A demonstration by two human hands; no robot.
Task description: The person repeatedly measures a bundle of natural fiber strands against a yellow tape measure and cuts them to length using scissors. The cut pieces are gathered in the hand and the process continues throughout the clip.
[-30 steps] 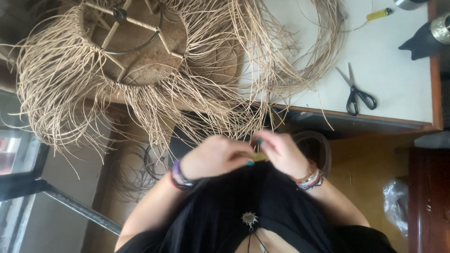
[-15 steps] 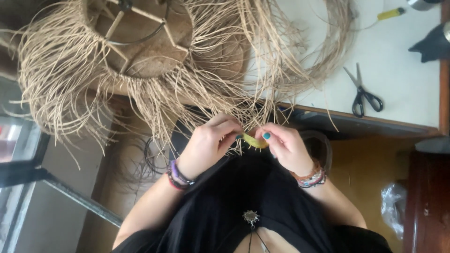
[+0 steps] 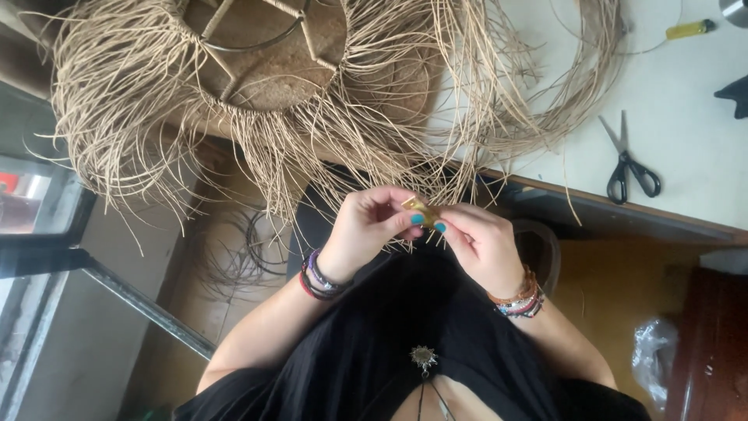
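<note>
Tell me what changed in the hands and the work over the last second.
The left hand and right hand have risen toward the straw fringe, pinching a small yellow object now held higher between the fingertips. The scissors and lighter lie as before on the table.

- A white worktop (image 3: 686, 132) fills the upper right, edged with a brown wooden rim.
- Black-handled scissors (image 3: 631, 168) lie on it, with a yellow lighter (image 3: 689, 30) further up near the top edge.
- Below the worktop's edge, a yellowish-brown floor (image 3: 615, 288) shows.
- A dark reddish wooden panel (image 3: 713, 343) stands at the lower right, and a crumpled clear plastic bag (image 3: 653, 355) lies just beside it.
- At the left, a dark metal frame (image 3: 47, 261) and a slanting metal bar (image 3: 148, 312) cross a pale grey surface.
- Soft daylight, no hard shadows.
</note>
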